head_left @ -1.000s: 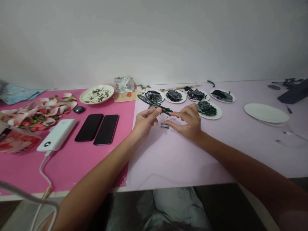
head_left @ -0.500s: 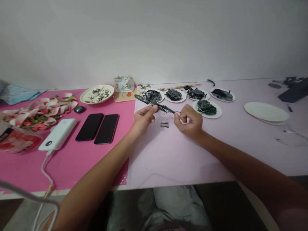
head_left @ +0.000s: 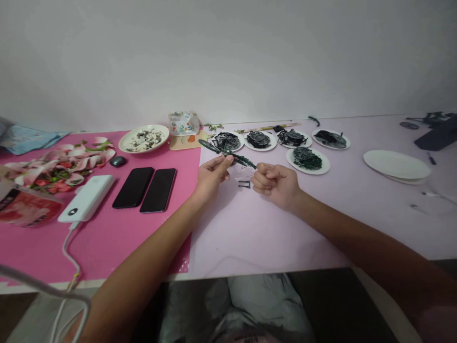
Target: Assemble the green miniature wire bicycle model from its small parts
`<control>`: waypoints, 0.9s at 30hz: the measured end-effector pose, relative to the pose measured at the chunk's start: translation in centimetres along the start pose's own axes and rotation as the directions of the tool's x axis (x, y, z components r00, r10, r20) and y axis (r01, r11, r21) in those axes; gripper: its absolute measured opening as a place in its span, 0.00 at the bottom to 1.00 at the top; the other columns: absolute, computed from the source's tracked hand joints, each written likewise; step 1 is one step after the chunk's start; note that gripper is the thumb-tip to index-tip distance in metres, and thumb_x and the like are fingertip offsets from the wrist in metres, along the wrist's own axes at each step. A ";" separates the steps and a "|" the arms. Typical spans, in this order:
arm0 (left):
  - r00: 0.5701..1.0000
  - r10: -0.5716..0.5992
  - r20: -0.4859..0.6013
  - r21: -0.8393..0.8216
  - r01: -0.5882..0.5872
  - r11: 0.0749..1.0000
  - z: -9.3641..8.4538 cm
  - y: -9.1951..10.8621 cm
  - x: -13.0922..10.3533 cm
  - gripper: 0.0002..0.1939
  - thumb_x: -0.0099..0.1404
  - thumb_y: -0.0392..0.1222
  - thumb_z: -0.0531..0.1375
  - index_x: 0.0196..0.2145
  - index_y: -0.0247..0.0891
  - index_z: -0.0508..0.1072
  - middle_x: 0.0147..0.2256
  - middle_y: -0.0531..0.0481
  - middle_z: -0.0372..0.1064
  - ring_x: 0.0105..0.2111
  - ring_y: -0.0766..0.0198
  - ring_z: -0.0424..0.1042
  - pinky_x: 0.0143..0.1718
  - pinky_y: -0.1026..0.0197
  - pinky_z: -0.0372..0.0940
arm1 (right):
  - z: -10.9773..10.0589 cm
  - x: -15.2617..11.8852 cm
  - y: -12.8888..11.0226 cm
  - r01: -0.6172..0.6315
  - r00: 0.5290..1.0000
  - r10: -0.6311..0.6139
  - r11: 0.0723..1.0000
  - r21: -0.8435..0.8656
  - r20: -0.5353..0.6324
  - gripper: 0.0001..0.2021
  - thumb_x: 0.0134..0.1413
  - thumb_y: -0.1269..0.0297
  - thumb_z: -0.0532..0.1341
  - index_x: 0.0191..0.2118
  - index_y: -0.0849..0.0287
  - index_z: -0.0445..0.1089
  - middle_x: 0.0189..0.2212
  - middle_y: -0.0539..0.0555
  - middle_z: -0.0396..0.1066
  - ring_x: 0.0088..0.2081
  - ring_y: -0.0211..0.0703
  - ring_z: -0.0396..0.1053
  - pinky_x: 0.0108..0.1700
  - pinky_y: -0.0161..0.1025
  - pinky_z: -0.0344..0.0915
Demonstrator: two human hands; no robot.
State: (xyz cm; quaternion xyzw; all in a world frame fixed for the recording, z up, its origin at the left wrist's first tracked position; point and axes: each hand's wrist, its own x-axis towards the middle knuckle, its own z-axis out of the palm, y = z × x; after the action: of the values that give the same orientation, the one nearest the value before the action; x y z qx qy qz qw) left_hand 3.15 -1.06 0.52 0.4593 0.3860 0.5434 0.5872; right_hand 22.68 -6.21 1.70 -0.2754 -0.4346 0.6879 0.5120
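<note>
Pinched between thumb and fingers of my left hand (head_left: 213, 176) is a dark green plastic model bicycle (head_left: 240, 160), tilted above the table. One wheel shows at its left end. My right hand (head_left: 274, 183) is closed at its right end, with fingers curled in. The right fingertips hide that end of the model. On the table just below lies a small dark two-pronged part (head_left: 244, 184), close to my right knuckles.
Several small plates (head_left: 323, 170) of dark wheels and frame parts stand behind my hands. Stacked white plates (head_left: 396, 164) are at right. On the left are two phones (head_left: 158, 190), a white power bank (head_left: 87, 198), a bowl (head_left: 162, 142) of pale bits and petals (head_left: 84, 162).
My right hand has rolled over and its fingers have curled tighter by the model's right end. My left hand and the model have hardly moved.
</note>
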 end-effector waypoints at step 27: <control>0.997 -0.055 0.045 -0.004 0.055 0.998 0.6 -0.5 -0.5 0.28 0.47 0.59 0.81 0.36 0.35 0.81 0.28 0.52 0.73 0.22 0.72 0.68 0.23 0.64 0.51 | 0.0 0.6 3.0 -0.059 0.940 -0.116 0.871 -0.487 -0.320 0.24 0.48 0.41 0.76 0.34 0.58 0.76 0.16 0.42 0.60 0.20 0.31 0.50 0.22 0.36 0.46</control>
State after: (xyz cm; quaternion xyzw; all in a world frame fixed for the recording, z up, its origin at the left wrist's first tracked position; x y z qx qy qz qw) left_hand 3.75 -1.67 0.18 0.4590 0.3837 0.5177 0.6116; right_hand 21.12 -5.94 -0.89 -0.5039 -0.5037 0.4895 0.5027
